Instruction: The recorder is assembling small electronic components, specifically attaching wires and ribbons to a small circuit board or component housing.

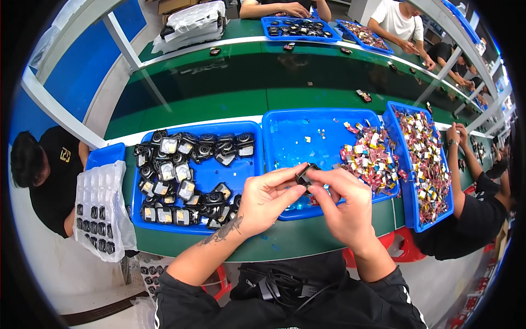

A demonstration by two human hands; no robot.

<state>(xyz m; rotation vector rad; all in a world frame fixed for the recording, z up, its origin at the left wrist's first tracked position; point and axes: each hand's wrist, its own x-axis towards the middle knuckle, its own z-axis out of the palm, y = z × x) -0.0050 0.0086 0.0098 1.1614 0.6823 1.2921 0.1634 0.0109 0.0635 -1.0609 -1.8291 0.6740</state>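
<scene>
My left hand (264, 202) and my right hand (349, 207) meet over the front of the middle blue tray (285, 131). Between their fingertips is a small black plastic housing (304, 174), pinched from both sides and partly hidden by the fingers. Loose small parts with red, white and yellow bits (368, 156) are heaped in that tray's right half, beyond my right hand. Left of my left hand, another blue tray (219, 174) holds many black device housings (167, 171), some with pale square faces.
A narrow blue tray (406, 189) full of similar small parts stands at the right. White blister trays (101, 186) with black pieces lie far left. Beyond runs a green conveyor belt (219, 98) carrying scattered housings. Co-workers sit left, right and across, with more blue trays (274, 36).
</scene>
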